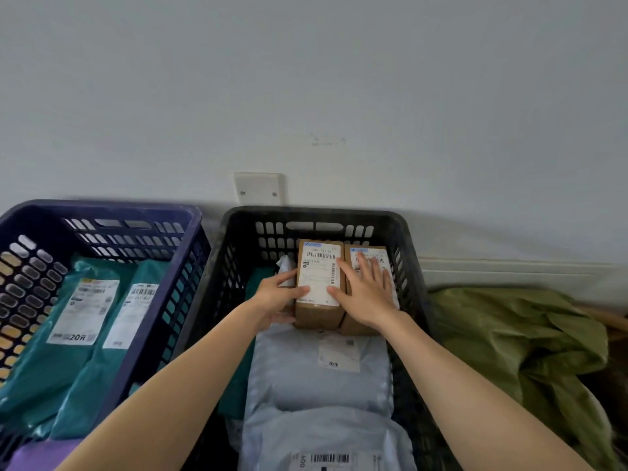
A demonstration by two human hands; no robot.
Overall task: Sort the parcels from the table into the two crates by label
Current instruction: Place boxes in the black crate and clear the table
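Note:
Two brown cardboard boxes with white labels lie side by side at the far end of the black crate (406, 239). My left hand (277, 299) grips the left box (319, 283) at its left side, thumb on the label. My right hand (368, 294) lies flat with spread fingers across the right box (368, 254), its thumb touching the left box. Grey plastic mailers (319, 375) fill the near part of this crate. The blue crate (142, 334) on the left holds teal mailers (85, 321) with white labels.
A crumpled olive-green bag (520, 345) lies right of the black crate. A white wall with a blank cover plate (258, 188) stands right behind both crates. A purple parcel (37, 455) shows at the bottom left corner.

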